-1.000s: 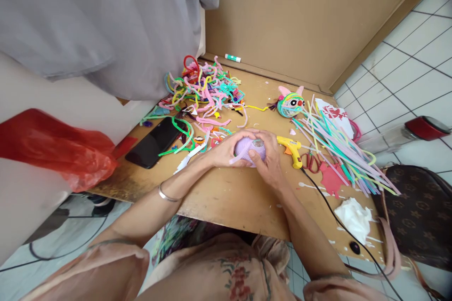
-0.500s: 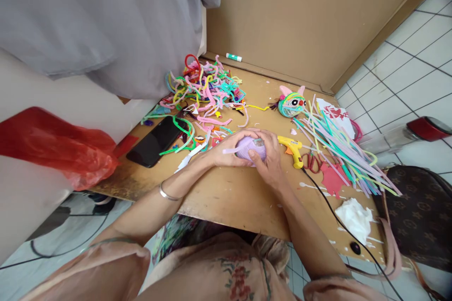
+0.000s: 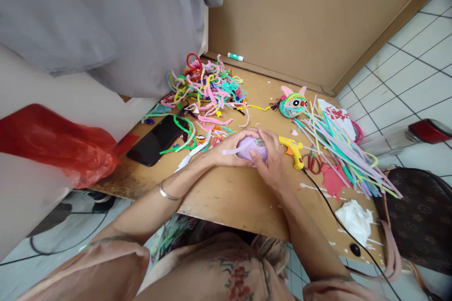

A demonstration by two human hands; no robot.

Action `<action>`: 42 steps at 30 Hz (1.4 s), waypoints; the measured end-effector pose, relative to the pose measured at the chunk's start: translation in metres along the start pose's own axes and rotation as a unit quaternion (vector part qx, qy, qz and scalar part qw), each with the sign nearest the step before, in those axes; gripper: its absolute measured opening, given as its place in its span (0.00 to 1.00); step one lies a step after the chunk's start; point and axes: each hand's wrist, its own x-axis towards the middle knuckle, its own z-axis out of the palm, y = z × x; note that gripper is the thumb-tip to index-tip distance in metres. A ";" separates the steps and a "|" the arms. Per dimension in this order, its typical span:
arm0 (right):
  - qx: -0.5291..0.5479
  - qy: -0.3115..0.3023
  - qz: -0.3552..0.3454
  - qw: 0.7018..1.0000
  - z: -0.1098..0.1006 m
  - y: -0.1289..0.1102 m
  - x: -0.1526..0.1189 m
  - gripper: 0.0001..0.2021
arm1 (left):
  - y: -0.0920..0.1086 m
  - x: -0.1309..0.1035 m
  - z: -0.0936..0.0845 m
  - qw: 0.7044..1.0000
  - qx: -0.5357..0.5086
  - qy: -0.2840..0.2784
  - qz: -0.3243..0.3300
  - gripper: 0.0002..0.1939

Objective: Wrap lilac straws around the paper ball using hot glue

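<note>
Both hands wrap around a rounded bundle wound with purple pipe cleaner [image 3: 248, 147], above the table's middle. My left hand [image 3: 229, 145] is closed on its left side, and my right hand [image 3: 271, 153] grips its right side with the thumb across the front. A loose purple end sticks out to the left. A greyish patch shows on the bundle near my right fingers; its underside is hidden. Just right of my right hand lies a yellow glue gun [image 3: 294, 150]. Farther back sits a finished-looking animal head [image 3: 293, 104] with pink ears, wound in coloured strands.
A tangled heap of pipe cleaners [image 3: 208, 87] lies at the back left, near a black phone [image 3: 155, 141]. On the right are straight pipe cleaners [image 3: 348, 155], red-handled scissors [image 3: 312, 162], crumpled tissue [image 3: 356, 221] and a brown bag [image 3: 418, 216]. The glue gun's cord [image 3: 330, 207] crosses the table.
Hands and bundle hold nearly the same pose. The whole view has shifted very slightly; nothing has been picked up or let go.
</note>
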 end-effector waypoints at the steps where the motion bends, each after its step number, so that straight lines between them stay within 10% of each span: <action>1: -0.006 0.005 -0.002 1.000 0.000 0.000 -0.001 0.25 | 0.000 0.000 0.000 1.000 0.001 -0.001 0.002 0.37; 9: -0.078 0.133 -0.061 0.986 0.002 -0.012 -0.002 0.22 | -0.001 0.000 0.000 0.999 0.012 -0.003 0.044 0.36; 15: -0.091 0.099 -0.115 0.984 0.005 -0.030 0.000 0.13 | -0.001 0.000 0.003 0.995 0.043 -0.007 0.086 0.34; 42: 0.022 0.220 0.088 0.971 -0.002 -0.007 0.001 0.06 | 0.007 -0.002 0.003 0.999 0.037 -0.008 0.027 0.37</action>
